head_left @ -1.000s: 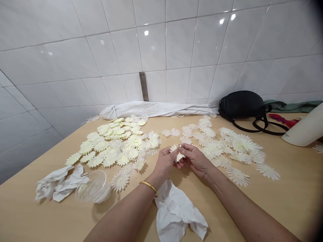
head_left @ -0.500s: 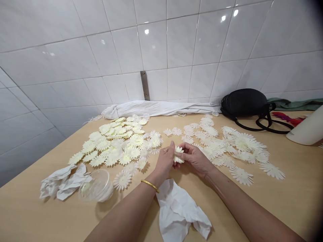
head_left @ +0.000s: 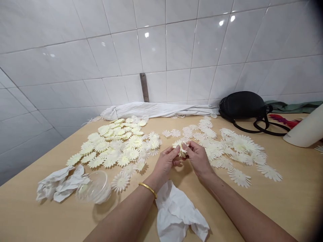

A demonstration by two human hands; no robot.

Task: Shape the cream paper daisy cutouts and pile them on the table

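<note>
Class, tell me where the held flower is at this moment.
In the head view, the flower is slightly right of centre, between the fingers of the left hand and right hand, beyond the creased paper.

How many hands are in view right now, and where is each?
2: the left hand pinches the pale flower from its left, and the right hand from its right, just beyond the crumpled paper. No other hands show.
</note>
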